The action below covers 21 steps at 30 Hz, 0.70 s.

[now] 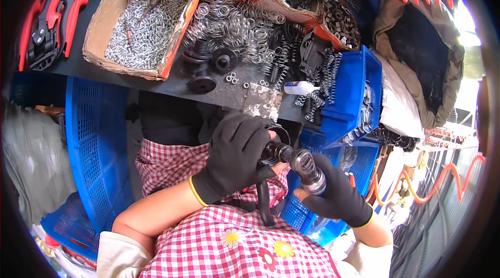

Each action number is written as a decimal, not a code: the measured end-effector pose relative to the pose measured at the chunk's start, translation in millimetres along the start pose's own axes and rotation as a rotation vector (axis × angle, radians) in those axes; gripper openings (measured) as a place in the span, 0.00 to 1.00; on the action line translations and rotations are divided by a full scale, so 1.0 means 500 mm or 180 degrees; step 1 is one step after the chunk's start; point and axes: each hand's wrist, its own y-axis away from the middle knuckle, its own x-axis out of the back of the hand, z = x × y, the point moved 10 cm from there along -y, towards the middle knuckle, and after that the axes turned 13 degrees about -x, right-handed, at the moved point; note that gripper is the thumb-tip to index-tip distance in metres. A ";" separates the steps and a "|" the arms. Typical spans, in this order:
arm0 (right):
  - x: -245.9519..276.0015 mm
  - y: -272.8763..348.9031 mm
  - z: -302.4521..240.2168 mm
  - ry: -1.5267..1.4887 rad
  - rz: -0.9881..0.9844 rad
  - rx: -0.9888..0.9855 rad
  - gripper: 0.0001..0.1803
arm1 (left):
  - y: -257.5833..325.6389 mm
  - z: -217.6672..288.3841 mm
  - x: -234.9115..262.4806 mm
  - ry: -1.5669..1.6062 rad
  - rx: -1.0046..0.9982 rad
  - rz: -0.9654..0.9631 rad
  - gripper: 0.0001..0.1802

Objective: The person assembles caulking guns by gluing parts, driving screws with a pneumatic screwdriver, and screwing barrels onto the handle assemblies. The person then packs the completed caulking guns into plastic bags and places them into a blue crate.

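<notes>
My left hand (234,155), in a black glove with a yellow cuff, is closed around a dark round part (280,133) in front of the bench edge. My bare fingertips show at its rim. In my right hand (338,192), also gloved, is a ratchet wrench (303,162); my fingers wrap its metal body. The wrench's head meets the dark part through a black socket (278,150). A black curved bar (264,205) hangs below my left hand, over the checked apron (208,231); whether it joins the held part is hidden.
On the bench (172,88) stand a carton of small screws (148,30), loose springs (234,28), black flanged parts (200,70), a white bottle (300,88) and a blue bin (346,96). Red-handled cutters (54,15) lie far left. Orange coiled hose (432,179) hangs right; a blue crate (96,148) stands left.
</notes>
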 end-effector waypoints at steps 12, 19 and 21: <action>0.036 -0.068 -0.008 0.1720 0.0090 0.0033 0.15 | 0.023 -0.008 -0.011 0.0362 0.0209 0.0568 0.45; 0.028 -0.089 -0.020 0.1691 -0.0100 0.0059 0.16 | 0.034 -0.012 -0.029 0.0314 0.0302 0.0485 0.48; 0.032 -0.080 -0.005 0.1427 0.0004 0.0074 0.17 | 0.035 -0.011 -0.037 0.0422 0.0326 0.0516 0.48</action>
